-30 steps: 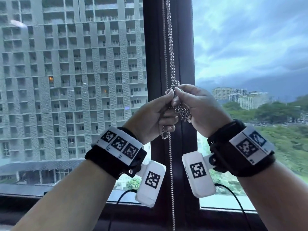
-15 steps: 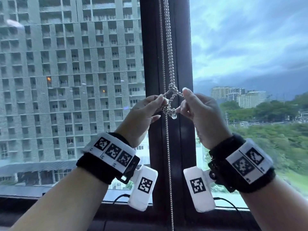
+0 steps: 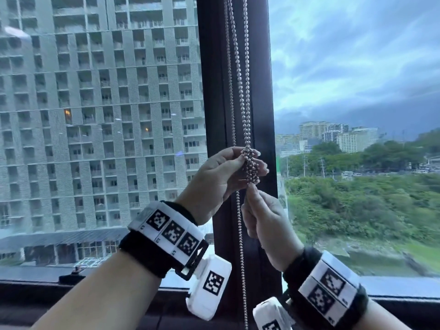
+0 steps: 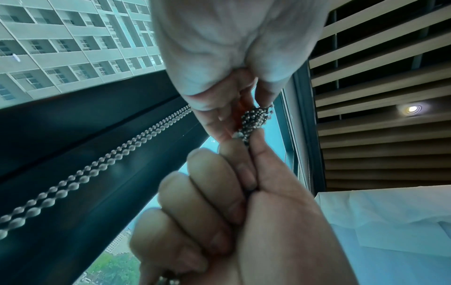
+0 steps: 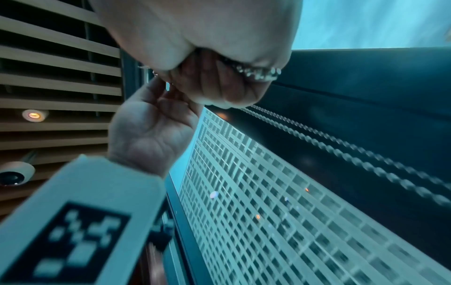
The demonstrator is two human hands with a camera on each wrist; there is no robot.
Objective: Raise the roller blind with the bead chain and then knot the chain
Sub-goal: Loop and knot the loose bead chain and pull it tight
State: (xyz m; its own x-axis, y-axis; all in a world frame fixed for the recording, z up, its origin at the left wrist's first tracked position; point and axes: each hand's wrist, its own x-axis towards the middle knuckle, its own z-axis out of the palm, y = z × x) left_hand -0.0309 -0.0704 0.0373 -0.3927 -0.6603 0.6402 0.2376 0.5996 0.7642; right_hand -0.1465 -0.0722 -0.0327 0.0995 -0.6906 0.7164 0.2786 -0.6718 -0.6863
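though the bead chain [image 3: 245, 96] is light, its smooth metal beads look slippery and limp. the knot [image 3: 250, 166] bunches before the window frame [image 3: 214, 115], left hand [image 3: 214, 182] pinching it; right hand [image 3: 269, 225], at its 6 o'clock, pinches the tail. grip close beside the knot.

Window view and ceiling around the dark window frame [image 3: 214, 91]

A grey apartment tower [image 3: 95, 103] is filling the pane left of the frame; cloudy sky [image 3: 357, 55] is spreading right of it, with distant buildings [image 3: 333, 136] and green trees [image 3: 369, 198] lying below. A slatted ceiling [image 4: 378, 86] is running beside the frame, a recessed light [image 4: 412, 109] glowing in it.
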